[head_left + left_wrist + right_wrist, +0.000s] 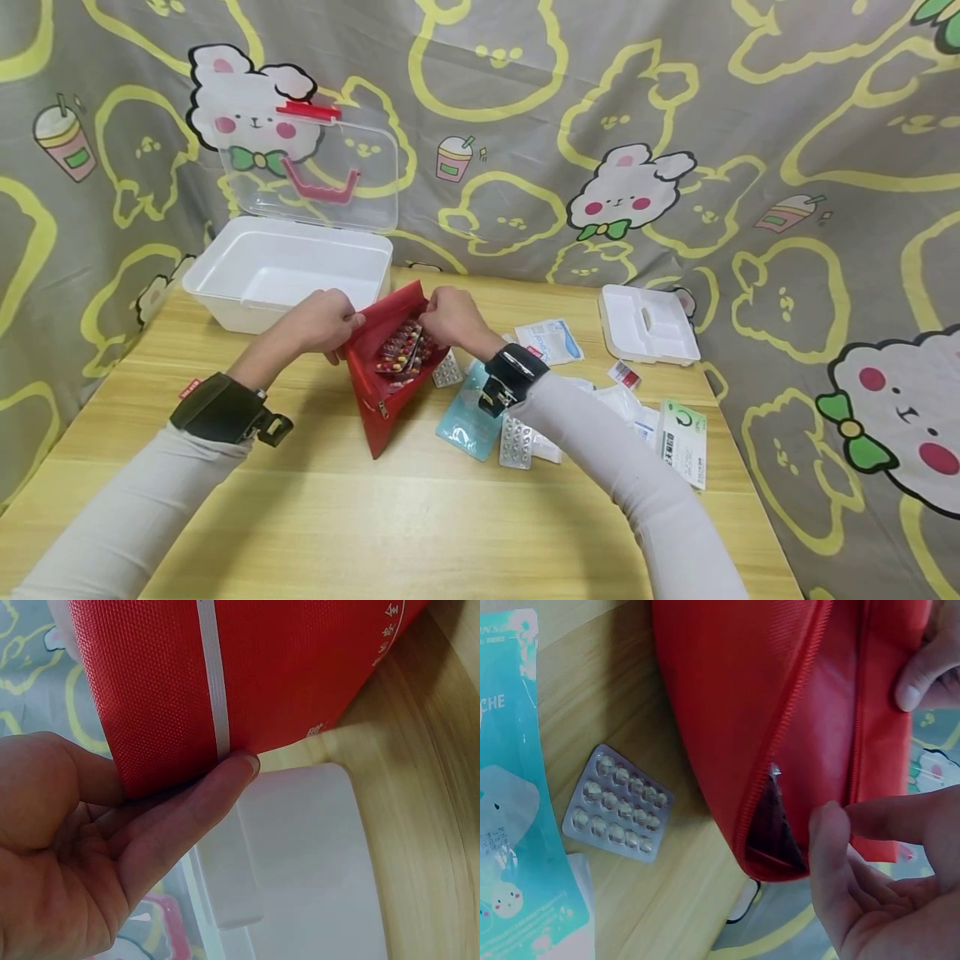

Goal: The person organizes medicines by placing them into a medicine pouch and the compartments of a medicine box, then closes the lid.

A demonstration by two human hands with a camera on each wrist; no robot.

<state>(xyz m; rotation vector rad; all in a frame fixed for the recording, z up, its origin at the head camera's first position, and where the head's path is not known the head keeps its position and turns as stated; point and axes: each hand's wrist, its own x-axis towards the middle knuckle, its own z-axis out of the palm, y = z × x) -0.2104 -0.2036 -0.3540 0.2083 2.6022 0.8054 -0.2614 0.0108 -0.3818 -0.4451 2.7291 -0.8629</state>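
Note:
A red zip pouch (378, 429) is held up over the table with its mouth spread. Inside it lie blister packs of red and yellow capsules (401, 350). My left hand (321, 321) pinches the pouch's left upper edge; in the left wrist view, thumb and fingers (217, 796) grip the red fabric beside a white stripe. My right hand (453, 318) pinches the opposite edge by the zipper, thumb and forefinger together in the right wrist view. A silver blister pack (619, 804) lies on the table beneath the pouch's right side.
Behind the left hand stands a white box (225, 287) with its clear lid (360, 196) raised. To the right lie a teal packet (471, 417), another blister pack (516, 442), a white-green box (684, 442), a blue-white packet (551, 342) and a white tray (626, 329).

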